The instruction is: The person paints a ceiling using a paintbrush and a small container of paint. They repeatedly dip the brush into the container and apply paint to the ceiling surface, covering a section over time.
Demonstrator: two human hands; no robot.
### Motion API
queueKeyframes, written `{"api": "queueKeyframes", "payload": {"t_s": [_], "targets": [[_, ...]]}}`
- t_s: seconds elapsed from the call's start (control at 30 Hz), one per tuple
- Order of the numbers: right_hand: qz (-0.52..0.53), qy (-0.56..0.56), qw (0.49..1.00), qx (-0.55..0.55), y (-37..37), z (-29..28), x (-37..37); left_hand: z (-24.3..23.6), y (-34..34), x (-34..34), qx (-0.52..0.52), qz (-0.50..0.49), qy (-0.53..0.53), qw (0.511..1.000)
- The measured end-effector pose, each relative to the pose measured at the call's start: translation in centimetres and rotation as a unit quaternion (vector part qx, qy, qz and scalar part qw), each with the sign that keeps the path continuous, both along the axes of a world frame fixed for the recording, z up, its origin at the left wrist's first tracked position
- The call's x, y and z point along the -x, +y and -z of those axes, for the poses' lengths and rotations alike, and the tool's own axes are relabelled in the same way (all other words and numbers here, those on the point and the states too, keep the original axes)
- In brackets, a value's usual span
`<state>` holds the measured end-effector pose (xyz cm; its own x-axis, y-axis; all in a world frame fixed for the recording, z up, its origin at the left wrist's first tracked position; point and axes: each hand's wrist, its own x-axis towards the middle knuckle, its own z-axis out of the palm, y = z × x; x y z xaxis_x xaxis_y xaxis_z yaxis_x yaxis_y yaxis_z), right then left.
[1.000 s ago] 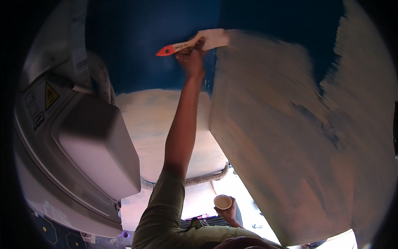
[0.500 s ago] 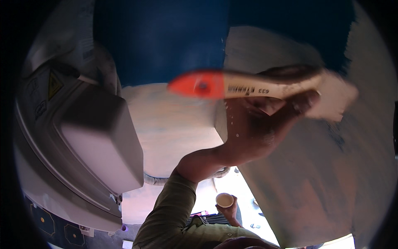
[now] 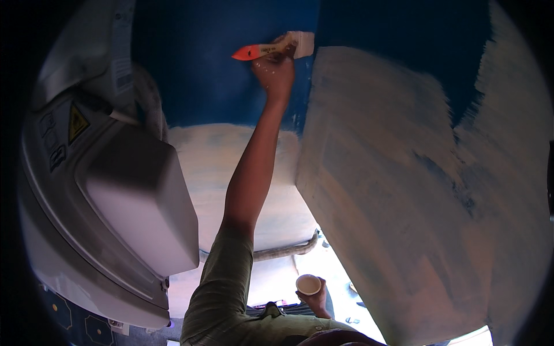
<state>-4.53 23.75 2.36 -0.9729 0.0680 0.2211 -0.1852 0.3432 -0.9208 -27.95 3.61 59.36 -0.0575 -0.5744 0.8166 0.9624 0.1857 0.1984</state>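
My left arm reaches up and forward. My left hand [image 3: 276, 72] is closed round the handle of a flat paintbrush [image 3: 248, 53] with an orange-red tip and a wooden middle. Pale paint covers its bristles [image 3: 304, 45], which are at the blue wall [image 3: 213, 69] beside the corner. Specks of pale paint dot the hand. Low down, near my body, my right hand [image 3: 318, 301] grips a small pale cup [image 3: 309, 284] by its side. The cup's mouth faces up and its inside looks cream-coloured.
Pale, streaky paint covers the lower back wall [image 3: 213, 173] and much of the right wall [image 3: 375, 173], with blue above. A bulky white appliance [image 3: 138, 196] with a yellow warning label stands close on the left. A wrapped pipe [image 3: 288, 251] crosses low along the back wall.
My left hand has carried the paintbrush from close by at the right wall, up and left to the blue back wall beside the corner. My right hand still holds the cup, shifted slightly.
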Motion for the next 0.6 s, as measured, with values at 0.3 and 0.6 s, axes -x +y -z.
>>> {"api": "queueKeyframes", "payload": {"t_s": [0.3,0.6], "targets": [[0.012,0.008,1.000,0.000,-0.3,0.7,0.0,0.9,1.3,1.4,0.026,0.001,-0.011,1.000],[-0.003,0.011,1.000,0.025,-1.2,1.1,0.1,1.4,9.7,-18.8,0.146,0.284,0.123,0.939]]}}
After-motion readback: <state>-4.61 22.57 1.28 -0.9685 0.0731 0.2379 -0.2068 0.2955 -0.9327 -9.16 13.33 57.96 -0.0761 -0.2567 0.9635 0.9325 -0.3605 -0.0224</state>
